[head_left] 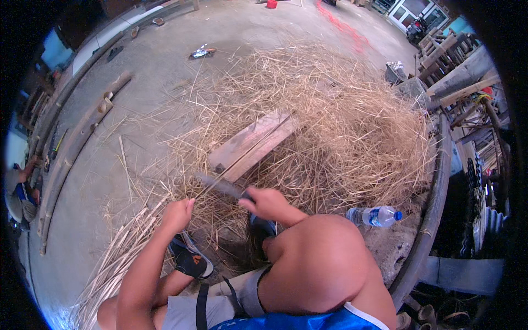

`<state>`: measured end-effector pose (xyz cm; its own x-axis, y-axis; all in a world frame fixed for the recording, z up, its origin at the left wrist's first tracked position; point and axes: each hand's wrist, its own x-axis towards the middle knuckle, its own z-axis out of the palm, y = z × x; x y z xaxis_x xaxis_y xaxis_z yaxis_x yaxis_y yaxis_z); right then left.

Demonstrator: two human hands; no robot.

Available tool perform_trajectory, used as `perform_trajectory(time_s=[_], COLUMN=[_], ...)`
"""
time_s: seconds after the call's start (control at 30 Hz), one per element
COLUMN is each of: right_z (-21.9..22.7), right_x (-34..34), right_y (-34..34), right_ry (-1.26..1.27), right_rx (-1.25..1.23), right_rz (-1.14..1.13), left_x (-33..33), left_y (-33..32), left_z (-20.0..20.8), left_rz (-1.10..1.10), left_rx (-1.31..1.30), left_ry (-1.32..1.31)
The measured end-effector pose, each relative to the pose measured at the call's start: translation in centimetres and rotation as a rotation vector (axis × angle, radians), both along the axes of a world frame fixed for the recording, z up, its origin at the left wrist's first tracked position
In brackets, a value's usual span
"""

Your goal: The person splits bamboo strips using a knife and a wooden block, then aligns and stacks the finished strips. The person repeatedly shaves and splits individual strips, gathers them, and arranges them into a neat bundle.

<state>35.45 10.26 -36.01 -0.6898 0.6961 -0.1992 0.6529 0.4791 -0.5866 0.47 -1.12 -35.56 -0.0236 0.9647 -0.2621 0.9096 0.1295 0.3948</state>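
In my closed left hand (pixel 177 215) is the end of a thin bamboo strip (pixel 205 190), which slants up and away toward a wooden board (pixel 242 137). My right hand (pixel 268 204) is wrapped round the dark handle of a knife. The knife's blade (pixel 220 185) points left and lies across the strip, just in front of the board's near end. Whether the edge bites into the strip cannot be made out. Beside my left forearm lies a bundle of pale split strips (pixel 124 269). Curly shavings (pixel 341 126) heap up around and beyond the board.
A plastic water bottle (pixel 377 216) with a blue cap lies right of my knee. Along the right runs a dark pole (pixel 434 203). Bamboo poles (pixel 77 146) lie on the left floor, near another person (pixel 22 195). Stacked wood (pixel 440 52) stands far right.
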Motion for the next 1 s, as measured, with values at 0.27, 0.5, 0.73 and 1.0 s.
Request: perform_trajectory(time_s=[0.27,0.5,0.73,1.0], right_z=[4.8,1.2,0.7,0.7], right_x=[-0.2,4.1,9.6,0.9], right_y=[1.7,4.6,8.5,-0.6], right_ry=[-0.093,-0.24,-0.396,0.001], right_rx=[0.097,0.149,0.239,-0.061], right_rz=[-0.19,-0.529,-0.926,-0.243], left_x=[-0.7,-7.3,-13.7,0.7], left_y=[-1.4,-6.4,-9.7,-1.1], left_z=[1.0,1.3,2.3,-0.2], left_rz=[0.041,0.032,0.13,0.001], left_rx=[-0.024,-0.107,-0.403,0.008], left_ry=[-0.039,-0.13,-0.307,0.084])
